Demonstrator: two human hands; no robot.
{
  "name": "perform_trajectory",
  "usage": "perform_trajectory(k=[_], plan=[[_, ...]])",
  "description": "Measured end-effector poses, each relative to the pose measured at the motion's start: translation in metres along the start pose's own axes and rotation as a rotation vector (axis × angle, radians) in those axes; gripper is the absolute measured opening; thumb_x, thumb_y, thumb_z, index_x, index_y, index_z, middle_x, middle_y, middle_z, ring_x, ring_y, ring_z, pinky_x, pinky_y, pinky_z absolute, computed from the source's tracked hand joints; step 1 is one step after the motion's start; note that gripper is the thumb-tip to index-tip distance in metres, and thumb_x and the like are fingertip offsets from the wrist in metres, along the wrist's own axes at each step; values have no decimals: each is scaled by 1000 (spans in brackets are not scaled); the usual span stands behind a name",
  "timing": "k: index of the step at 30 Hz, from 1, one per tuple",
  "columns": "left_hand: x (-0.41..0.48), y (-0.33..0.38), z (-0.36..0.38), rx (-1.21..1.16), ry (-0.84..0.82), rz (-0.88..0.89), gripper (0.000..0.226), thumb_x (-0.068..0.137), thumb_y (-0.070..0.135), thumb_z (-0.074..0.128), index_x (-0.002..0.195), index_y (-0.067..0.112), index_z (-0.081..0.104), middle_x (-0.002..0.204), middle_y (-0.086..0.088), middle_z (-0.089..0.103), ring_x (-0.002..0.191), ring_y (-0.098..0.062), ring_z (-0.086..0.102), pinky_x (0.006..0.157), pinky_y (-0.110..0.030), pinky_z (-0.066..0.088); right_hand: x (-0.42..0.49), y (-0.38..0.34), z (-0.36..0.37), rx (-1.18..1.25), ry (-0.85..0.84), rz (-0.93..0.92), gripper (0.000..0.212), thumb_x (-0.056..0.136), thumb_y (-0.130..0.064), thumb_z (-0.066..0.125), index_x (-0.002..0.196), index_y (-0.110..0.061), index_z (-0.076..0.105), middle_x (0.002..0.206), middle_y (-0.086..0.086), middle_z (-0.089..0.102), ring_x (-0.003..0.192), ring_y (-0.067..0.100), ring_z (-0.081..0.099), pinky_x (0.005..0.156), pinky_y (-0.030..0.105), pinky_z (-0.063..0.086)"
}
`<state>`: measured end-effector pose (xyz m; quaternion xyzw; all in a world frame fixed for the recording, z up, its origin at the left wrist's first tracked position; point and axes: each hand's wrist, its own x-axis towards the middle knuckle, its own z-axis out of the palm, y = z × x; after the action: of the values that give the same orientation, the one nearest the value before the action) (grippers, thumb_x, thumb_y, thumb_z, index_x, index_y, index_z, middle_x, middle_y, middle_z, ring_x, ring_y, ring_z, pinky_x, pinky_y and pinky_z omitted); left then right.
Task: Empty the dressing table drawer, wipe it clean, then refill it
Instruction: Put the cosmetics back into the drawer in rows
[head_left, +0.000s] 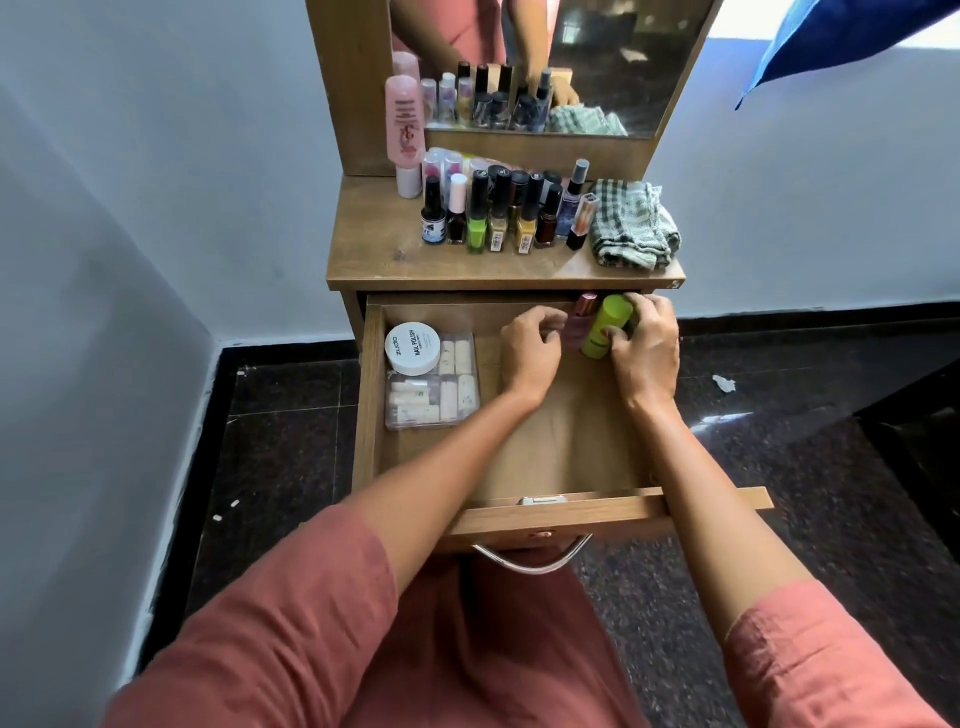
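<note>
Sitting pulled well out under the table top (374, 254), the drawer (571, 447) shows mostly bare wood floor. At its back left is a clear plastic box (436, 402) of small bottles, with a white tub (413, 348) resting on it. At the back right corner both hands work on two bottles. The right hand (647, 356) has its fingers curled round a green bottle (605, 327). The left hand (530, 353), fingers bent, pinches a pink bottle (577, 327) just beside the green one; blur hides the exact grip. A row of nail polish bottles (498, 213) stands on the table top, with a tall pink tube (405, 124) at the left and a checked cloth (634, 223) bunched at the right, untouched by either hand.

Progress judgement: most contents are out of the drawer. I cannot tell whether the drawer is wiped yet. So the two bottles are either the last going out or the first going back in. Either way, the row on top is left to return.
</note>
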<state>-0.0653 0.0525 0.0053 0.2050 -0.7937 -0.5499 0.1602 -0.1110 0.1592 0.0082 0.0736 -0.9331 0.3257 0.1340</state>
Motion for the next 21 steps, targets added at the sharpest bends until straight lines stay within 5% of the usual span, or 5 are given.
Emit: perform_trajectory(k=[4, 9, 16, 21], plan=[[4, 22, -27, 0, 63, 170, 25, 83, -9, 51, 96, 2, 68, 97, -11, 70, 92, -19, 65, 80, -15, 46, 2, -30, -6, 121, 21, -146, 26, 81, 2, 62, 107, 4, 63, 109, 22, 61, 101, 33, 58, 90, 27, 44], [27, 49, -62, 96, 171, 385, 20, 85, -3, 54, 100, 5, 65, 101, -9, 66, 93, -18, 61, 81, -28, 52, 24, -83, -14, 248, 2, -260, 23, 81, 5, 61, 104, 4, 64, 103, 21, 64, 90, 20, 59, 75, -3, 37], [73, 63, -89, 558, 237, 649, 33, 82, 0, 50, 113, 5, 61, 114, -11, 64, 108, -25, 57, 91, -33, 42, 63, -125, -13, 133, -12, -369, 43, 81, 0, 62, 123, -5, 56, 121, 11, 59, 112, 24, 52, 98, 26, 40], [94, 65, -89, 856, 146, 618, 29, 94, 14, 40, 114, 12, 61, 113, -10, 64, 112, -26, 50, 95, -33, 32, 74, -125, -6, -75, -73, -409, 37, 84, -8, 62, 120, -11, 60, 117, 8, 62, 111, 28, 45, 94, 32, 39]])
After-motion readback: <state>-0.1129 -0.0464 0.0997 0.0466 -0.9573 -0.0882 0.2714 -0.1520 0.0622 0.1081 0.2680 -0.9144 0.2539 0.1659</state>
